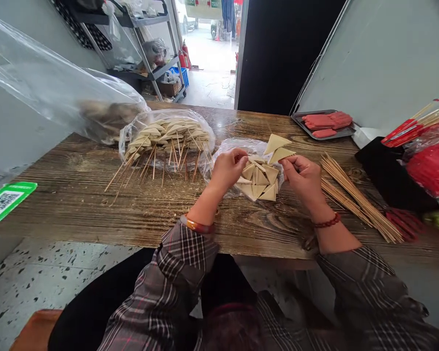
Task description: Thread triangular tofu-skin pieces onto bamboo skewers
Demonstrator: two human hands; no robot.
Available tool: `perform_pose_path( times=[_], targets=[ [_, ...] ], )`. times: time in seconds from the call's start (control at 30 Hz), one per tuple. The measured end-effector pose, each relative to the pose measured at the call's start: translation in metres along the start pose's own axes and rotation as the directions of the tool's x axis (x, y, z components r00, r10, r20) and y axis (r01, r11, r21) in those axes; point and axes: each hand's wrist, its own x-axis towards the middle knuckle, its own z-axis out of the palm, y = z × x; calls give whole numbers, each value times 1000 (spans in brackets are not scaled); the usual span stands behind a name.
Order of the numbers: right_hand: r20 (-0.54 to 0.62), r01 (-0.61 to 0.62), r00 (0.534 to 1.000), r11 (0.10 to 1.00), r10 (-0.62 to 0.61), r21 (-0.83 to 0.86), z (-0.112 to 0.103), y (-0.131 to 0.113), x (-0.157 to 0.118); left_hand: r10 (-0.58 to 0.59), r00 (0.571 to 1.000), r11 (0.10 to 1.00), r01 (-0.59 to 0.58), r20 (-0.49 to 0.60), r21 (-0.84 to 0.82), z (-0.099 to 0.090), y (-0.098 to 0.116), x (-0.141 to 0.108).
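Tan triangles (259, 176) in plastic (246, 143), pink strips (327, 121) in tray (346, 132)

We note both forearms reaching forward, bare from the pushed-up sleeves to the wrists. We record the left hand (227, 170) angled inward, back of the hand upward, fingers curled, thumb pointing right; we cannot tell whether its fingertips meet. We see the right hand (304, 179) turned inward, thumb and index finger pinched together, remaining fingers folded. We find the hands apart, roughly level.
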Motion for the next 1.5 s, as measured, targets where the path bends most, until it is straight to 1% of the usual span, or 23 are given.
perform_pose_path(
  times=[0.03, 0.1, 0.17, 0.27, 0.4, 0.47, 0.57, 0.63, 0.7, 0.73, 0.77, 0.8, 0.83, 0.87, 0.9, 0.93, 1.0, 1.07, 1.2, 1.33, 1.43, 1.5],
  targets=[
    [9, 2, 1000, 1000, -2, -1, 1, 0, 0, 24, 999, 992, -29, 43, 119, 0, 0, -1],
    [26, 9, 1000, 1000, -9, -7, 2, -2, -1, 44, 991, 947, -82, 129, 310, 1, 1, -3],
    [32, 19, 999, 1000, -19, -18, 3, -3, -1, 44, 980, 896, -126, 196, 427, 3, 0, -4],
    [33, 42, 999, 998, -40, -45, 4, -5, -1, 48, 969, 864, -161, 240, 477, 5, -1, -6],
    [58, 43, 997, 999, -41, -33, 5, -6, 0, 48, 974, 885, -143, 220, 444, 7, -3, -6],
    [61, 38, 997, 999, -36, -28, 5, -6, -1, 68, 974, 896, -155, 217, 415, 8, -3, -6],
    [55, 20, 998, 999, -18, -29, 6, -7, -1, 94, 969, 932, -165, 227, 322, 9, -2, -5],
    [50, 4, 999, 1000, -3, -18, 6, -7, -1, 69, 977, 972, -112, 204, 207, 8, -1, -4],
    [51, -8, 999, 1000, 8, 6, 5, -7, -1, 25, 988, 999, -29, 150, 23, 6, 0, -3],
    [51, -13, 999, 1000, 11, 21, 5, -7, -1, -5, 993, 994, 17, 117, -107, 5, 2, -2],
    [54, -15, 998, 999, 13, 35, 5, -7, -1, -42, 995, 964, 65, 94, -258, 3, 3, -2],
    [55, -14, 998, 999, 12, 43, 4, -7, -2, -87, 993, 903, 114, 83, -414, 1, 5, -2],
    [56, -12, 998, 999, 9, 45, 4, -8, -2, -138, 987, 818, 162, 85, -552, -1, 6, -2],
    [60, -7, 998, 999, 5, 39, 3, -8, -3, -189, 978, 725, 202, 92, -658, -3, 8, -2],
    [71, 1, 997, 1000, -3, 30, 3, -9, -3, -233, 967, 643, 230, 99, -731, -5, 10, -2],
    [90, 12, 996, 1000, -14, 21, 2, -10, -4, -267, 958, 581, 243, 100, -777, -7, 11, -2],
    [143, 36, 989, 999, -38, 18, 1, -12, -6, -310, 947, 502, 242, 88, -831, -11, 13, -1],
    [205, 56, 977, 998, -60, 27, 0, -13, -8, -323, 942, 438, 237, 94, -867, -14, 14, 0],
    [305, 100, 948, 995, -94, -4, -3, -15, -9, -349, 929, 340, 245, 120, -908, -19, 12, 1],
    [366, 136, 924, 989, -108, -53, -5, -17, -9, -361, 924, 288, 241, 129, -927, -21, 12, 1],
    [377, 150, 919, 986, -112, -71, -8, -18, -8, -345, 929, 276, 235, 132, -932, -22, 13, 0],
    [380, 161, 917, 984, -120, -77, -11, -18, -8, -355, 925, 266, 238, 135, -934, -22, 14, 0]
  ],
)
